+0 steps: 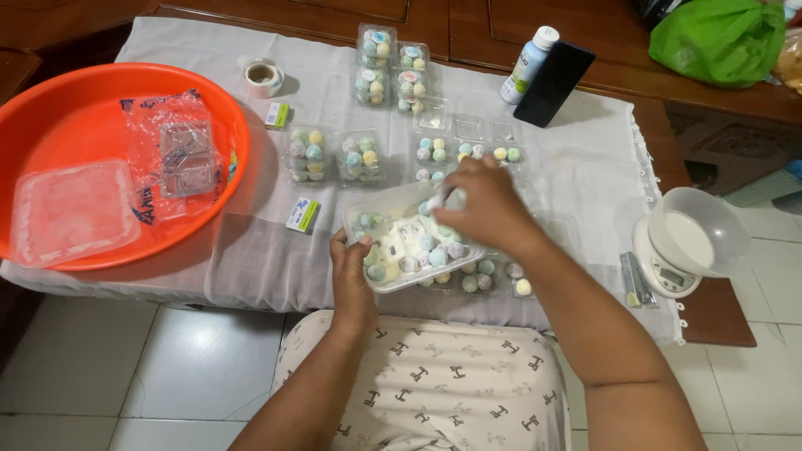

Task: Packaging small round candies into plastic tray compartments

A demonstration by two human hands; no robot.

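My left hand (351, 280) grips the near edge of a clear plastic tray (380, 219) that holds several pastel-coloured balls, tilted above the table. My right hand (484, 205) reaches over the tray's far right corner with fingers pinched around a small pale ball (454, 199). Under the tray lies an open clear box (493, 280) with a few balls in its cells. Several closed boxes of balls (334, 156) stand further back on the white cloth (585, 159).
A large orange basin (50, 92) with plastic bags and a clear lid sits at the left. A tape roll (264, 77), two small packets, a white bottle (526, 65), a dark phone (553, 83), a kitchen scale with a bowl (689, 238) and a green bag (718, 38) surround the work area.
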